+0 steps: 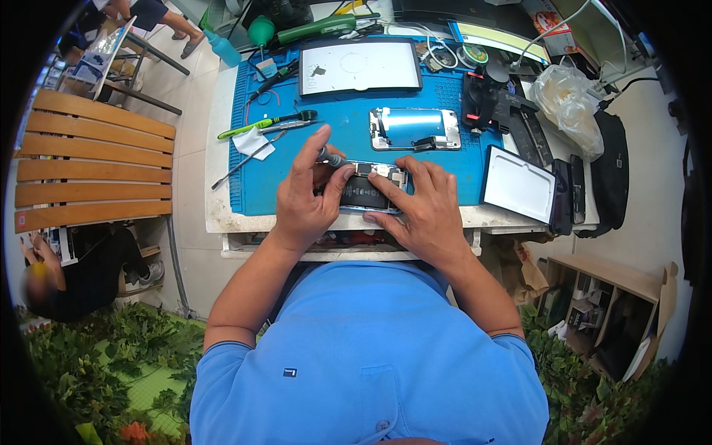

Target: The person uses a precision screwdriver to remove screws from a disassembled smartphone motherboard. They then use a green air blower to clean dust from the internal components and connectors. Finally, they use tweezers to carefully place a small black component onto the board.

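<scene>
An opened phone (363,194), showing a black battery and metal-covered parts, lies at the front of the blue mat (289,185). My left hand (304,204) is closed on a grey-handled tool (333,157), its index finger raised and its thumb at the phone's upper left; the tool's tip is hidden. My right hand (426,208) grips the phone's right end, with fingertips on the upper parts and thumb along the lower edge. Just behind sits a detached screen assembly (404,126) with its blue back upward. An open white case (519,185) is right of my right hand.
A white board (360,67), green pliers (256,124) and slim tools (248,159) lie on the desk (222,222). A black holder (486,100) and plastic bag (564,104) stand right. A wooden bench (96,159) is left, with other people (81,274) beyond and below it.
</scene>
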Tool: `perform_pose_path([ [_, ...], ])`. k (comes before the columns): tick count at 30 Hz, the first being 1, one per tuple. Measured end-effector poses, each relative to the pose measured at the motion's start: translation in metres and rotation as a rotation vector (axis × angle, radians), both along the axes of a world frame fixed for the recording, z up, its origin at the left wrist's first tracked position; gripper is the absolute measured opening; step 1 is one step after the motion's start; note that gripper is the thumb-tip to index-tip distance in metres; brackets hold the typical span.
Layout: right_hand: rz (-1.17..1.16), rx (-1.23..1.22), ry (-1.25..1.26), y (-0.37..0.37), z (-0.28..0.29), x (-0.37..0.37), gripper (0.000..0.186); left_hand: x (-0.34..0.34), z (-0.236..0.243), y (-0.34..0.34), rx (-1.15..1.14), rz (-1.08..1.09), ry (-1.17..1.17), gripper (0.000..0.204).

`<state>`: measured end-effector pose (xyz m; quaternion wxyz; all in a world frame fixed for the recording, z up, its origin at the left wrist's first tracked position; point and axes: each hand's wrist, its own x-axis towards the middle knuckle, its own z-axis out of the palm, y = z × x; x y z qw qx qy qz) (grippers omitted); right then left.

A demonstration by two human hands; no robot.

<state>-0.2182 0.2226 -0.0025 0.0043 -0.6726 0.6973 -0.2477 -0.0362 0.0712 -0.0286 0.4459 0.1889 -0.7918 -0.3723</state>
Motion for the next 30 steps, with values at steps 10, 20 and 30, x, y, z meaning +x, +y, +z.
perform_pose_path([
  [10, 0.003, -0.002, -0.009, 0.001, -0.001, 0.0, 0.059, 0.001, -0.002, 0.001, 0.038, -0.022, 0.018, 0.073],
  [20, 0.001, 0.002, -0.007, 0.0, 0.004, 0.001, 0.055, 0.017, 0.026, -0.021, 0.37, 0.081, 0.154, 0.074],
  [30, 0.002, -0.013, -0.004, -0.001, 0.003, 0.002, 0.054, 0.039, 0.019, -0.063, 0.601, 0.194, 0.164, 0.071],
])
